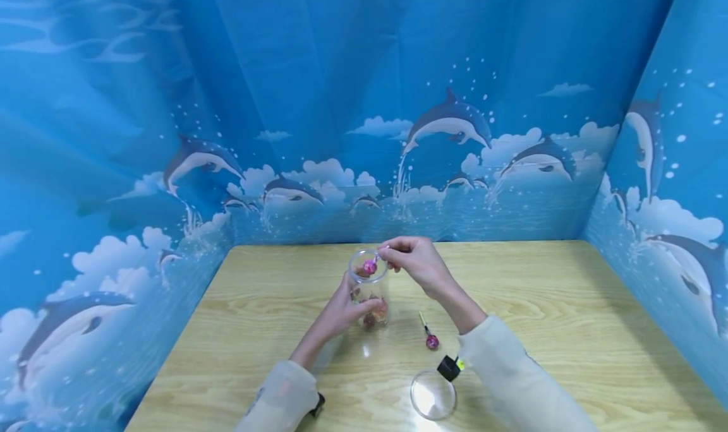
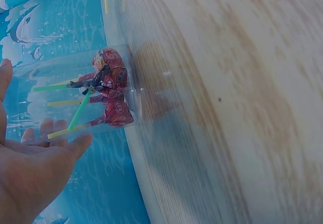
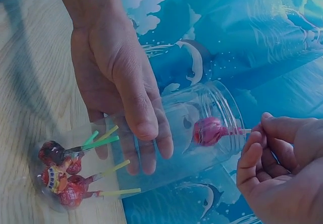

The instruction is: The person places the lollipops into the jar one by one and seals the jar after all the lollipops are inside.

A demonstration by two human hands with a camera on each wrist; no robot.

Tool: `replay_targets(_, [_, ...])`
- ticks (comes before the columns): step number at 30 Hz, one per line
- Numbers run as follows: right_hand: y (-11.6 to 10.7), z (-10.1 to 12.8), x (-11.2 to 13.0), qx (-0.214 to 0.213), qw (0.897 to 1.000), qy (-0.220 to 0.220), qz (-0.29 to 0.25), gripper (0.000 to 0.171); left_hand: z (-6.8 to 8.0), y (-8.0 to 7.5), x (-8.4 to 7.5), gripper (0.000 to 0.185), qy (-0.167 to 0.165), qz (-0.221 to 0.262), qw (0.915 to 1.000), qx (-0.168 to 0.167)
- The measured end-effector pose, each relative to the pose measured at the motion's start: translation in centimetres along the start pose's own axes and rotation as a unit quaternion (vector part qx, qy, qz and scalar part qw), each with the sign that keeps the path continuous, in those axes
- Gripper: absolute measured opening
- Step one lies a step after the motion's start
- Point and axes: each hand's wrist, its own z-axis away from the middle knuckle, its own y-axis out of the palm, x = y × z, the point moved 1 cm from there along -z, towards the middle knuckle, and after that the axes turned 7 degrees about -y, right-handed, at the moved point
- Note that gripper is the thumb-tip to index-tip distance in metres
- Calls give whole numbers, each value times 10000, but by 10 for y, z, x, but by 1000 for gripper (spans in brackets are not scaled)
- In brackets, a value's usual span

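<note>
A clear plastic jar (image 1: 369, 293) (image 2: 75, 98) (image 3: 166, 143) stands upright on the wooden table (image 1: 540, 331). My left hand (image 1: 341, 309) (image 3: 123, 98) grips its side, thumb and fingers wrapped round it. Several wrapped red lollipops (image 2: 111, 95) (image 3: 60, 176) lie at its bottom. My right hand (image 1: 412, 258) (image 3: 280, 163) pinches the stick of a pink lollipop (image 1: 370, 267) (image 3: 208, 131), whose head hangs just inside the jar's open mouth.
Another pink lollipop (image 1: 430, 338) lies on the table right of the jar. The jar's clear lid (image 1: 433, 394) lies near the table's front edge. Blue dolphin-print curtains (image 1: 364, 103) wall in the table at the back and both sides.
</note>
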Motion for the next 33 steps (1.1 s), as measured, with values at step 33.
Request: replay_targets(33, [-53, 33, -43, 30, 9964, 601, 597, 30, -1, 2, 1, 77, 31, -95, 9999, -124])
